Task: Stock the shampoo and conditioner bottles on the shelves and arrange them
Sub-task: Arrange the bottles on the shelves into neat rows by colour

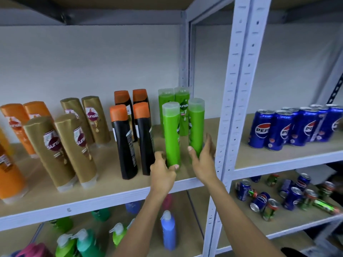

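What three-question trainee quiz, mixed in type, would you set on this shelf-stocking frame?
1. True or false: the left hand grips the front-left green shampoo bottle with a translucent cap near its base.
2. How many green bottles stand on this shelf? A) two B) four C) six
3. Fill in: the right hand touches the front-right green bottle with its fingers ____.

Key:
1. True; the thumb and fingers wrap its lower end.
2. B; two in front, two behind.
3. Straight; the palm lies against its lower side, not gripping.
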`<action>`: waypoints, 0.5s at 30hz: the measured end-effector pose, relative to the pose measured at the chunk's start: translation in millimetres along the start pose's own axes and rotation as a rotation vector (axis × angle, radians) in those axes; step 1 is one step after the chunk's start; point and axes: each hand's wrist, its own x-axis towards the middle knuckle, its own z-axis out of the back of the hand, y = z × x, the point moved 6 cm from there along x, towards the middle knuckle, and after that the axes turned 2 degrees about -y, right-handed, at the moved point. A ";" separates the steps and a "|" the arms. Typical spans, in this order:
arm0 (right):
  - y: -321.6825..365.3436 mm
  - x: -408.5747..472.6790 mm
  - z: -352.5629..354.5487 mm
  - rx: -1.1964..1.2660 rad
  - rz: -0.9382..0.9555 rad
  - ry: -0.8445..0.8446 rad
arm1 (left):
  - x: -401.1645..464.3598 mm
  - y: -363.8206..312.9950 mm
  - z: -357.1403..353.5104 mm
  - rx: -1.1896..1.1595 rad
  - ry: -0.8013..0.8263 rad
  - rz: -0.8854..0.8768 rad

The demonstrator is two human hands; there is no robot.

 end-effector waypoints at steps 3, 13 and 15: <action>0.1 0.2 2.3 0.063 -0.007 -0.034 | 9.9 -1.9 -5.8 0.042 0.037 0.035; -14.1 3.4 -5.0 0.098 -0.044 -0.118 | 19.8 -6.5 -12.8 -0.148 0.060 0.058; -16.3 2.8 -5.2 0.101 -0.069 -0.130 | 20.4 -6.8 -13.0 -0.172 0.033 0.066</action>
